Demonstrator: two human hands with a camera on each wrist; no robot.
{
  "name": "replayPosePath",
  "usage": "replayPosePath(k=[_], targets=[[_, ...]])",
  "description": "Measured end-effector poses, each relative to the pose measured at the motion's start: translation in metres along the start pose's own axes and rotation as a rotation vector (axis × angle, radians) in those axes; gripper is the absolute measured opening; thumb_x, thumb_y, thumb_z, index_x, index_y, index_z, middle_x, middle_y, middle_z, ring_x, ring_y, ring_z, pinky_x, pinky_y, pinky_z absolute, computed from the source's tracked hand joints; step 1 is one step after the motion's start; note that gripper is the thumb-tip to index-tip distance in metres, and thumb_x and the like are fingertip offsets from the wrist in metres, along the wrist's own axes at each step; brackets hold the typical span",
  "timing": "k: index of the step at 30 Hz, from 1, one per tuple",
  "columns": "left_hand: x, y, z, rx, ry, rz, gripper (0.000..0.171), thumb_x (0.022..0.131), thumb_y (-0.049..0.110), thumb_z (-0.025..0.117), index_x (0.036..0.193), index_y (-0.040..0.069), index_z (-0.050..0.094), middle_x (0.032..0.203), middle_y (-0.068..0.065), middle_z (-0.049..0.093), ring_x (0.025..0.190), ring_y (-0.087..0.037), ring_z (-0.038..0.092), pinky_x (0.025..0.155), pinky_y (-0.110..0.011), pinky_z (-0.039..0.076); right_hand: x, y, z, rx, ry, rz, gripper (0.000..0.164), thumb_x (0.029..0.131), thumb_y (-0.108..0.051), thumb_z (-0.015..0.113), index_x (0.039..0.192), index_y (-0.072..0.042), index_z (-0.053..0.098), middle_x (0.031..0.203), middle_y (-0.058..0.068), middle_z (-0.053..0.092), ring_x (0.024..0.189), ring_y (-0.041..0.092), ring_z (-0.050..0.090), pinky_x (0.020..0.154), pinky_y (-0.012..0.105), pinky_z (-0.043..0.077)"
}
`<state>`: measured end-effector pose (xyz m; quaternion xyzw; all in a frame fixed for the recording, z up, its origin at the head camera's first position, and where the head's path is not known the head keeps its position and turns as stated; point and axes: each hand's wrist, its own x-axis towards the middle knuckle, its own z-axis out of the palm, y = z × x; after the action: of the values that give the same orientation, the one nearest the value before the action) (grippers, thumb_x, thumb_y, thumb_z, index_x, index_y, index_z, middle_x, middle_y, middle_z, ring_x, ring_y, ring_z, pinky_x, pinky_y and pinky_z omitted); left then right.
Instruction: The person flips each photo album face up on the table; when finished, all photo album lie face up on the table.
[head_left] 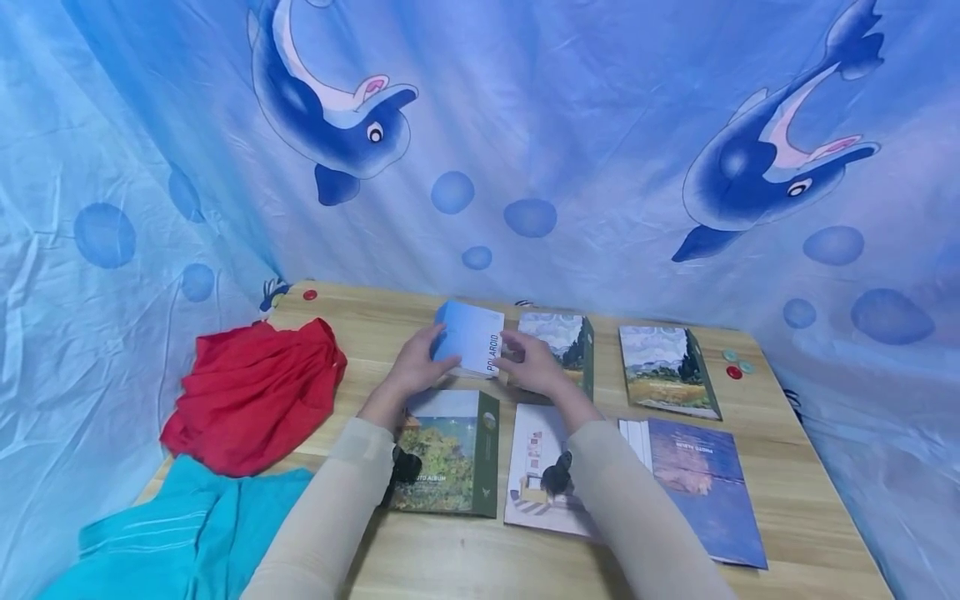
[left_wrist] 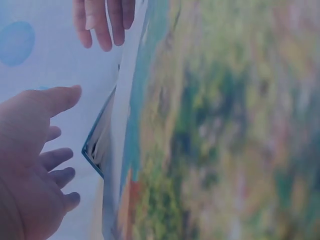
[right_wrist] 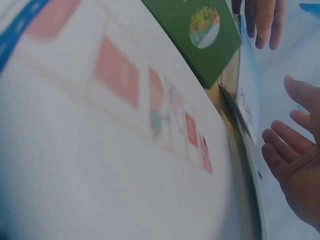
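A blue-and-white photo album [head_left: 472, 333] marked POLAROID lies at the back of the table, between my two hands. My left hand [head_left: 415, 364] is at its left side, fingers spread and relaxed. On the opposite side is my right hand [head_left: 536, 364], with its fingers loosely extended near the album's right edge. Both wrist views show the left hand [left_wrist: 35, 155] and the right hand [right_wrist: 295, 160] with fingers uncurled. Whether any fingertip touches the album is unclear. Beneath the left wrist is a photo album with a garden painting [head_left: 438, 454]; under the right wrist lies a white illustrated album [head_left: 534, 492].
Two landscape-painting albums [head_left: 663, 367] [head_left: 558, 337] lie at the back, the nearer one beside my right hand. A purple-blue album [head_left: 708, 492] is at the front right. Red cloth [head_left: 255, 396] and turquoise cloth [head_left: 180, 525] heap at left. Small discs [head_left: 734, 372] sit at the right edge.
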<state>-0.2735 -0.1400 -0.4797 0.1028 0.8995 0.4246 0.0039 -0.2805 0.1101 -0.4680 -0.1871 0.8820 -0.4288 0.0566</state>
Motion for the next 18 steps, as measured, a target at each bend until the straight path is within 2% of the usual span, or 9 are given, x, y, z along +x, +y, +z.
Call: replayPosePath(k=[10, 13, 18], targets=[[0.002, 0.021, 0.016, 0.068, 0.029, 0.145, 0.072, 0.094, 0.025, 0.073, 0.151, -0.004, 0.041, 0.157, -0.025, 0.036, 0.146, -0.039, 0.034, 0.122, -0.048, 0.025, -0.016, 0.002, -0.028, -0.005, 0.038, 0.008, 0.062, 0.098, -0.028, 0.07, 0.151, -0.009, 0.045, 0.147, 0.015, 0.054, 0.132, 0.035, 0.053, 0.11, 0.05, 0.044], [0.001, 0.028, 0.022, 0.08, 0.02, 0.18, 0.07, 0.093, 0.025, 0.074, 0.149, -0.005, 0.043, 0.155, -0.026, 0.039, 0.145, -0.04, 0.034, 0.122, -0.049, 0.025, -0.022, 0.005, -0.035, -0.011, 0.057, 0.009, 0.063, 0.097, -0.029, 0.071, 0.151, -0.011, 0.046, 0.147, 0.015, 0.054, 0.133, 0.034, 0.052, 0.112, 0.051, 0.042], [0.0, 0.038, 0.032, 0.118, -0.024, 0.198, 0.067, 0.095, 0.027, 0.072, 0.15, 0.0, 0.044, 0.156, -0.023, 0.04, 0.146, -0.038, 0.034, 0.122, -0.048, 0.025, -0.032, 0.011, -0.045, 0.002, 0.08, -0.009, 0.063, 0.097, -0.025, 0.07, 0.151, -0.005, 0.044, 0.147, 0.019, 0.053, 0.134, 0.037, 0.05, 0.113, 0.052, 0.04]])
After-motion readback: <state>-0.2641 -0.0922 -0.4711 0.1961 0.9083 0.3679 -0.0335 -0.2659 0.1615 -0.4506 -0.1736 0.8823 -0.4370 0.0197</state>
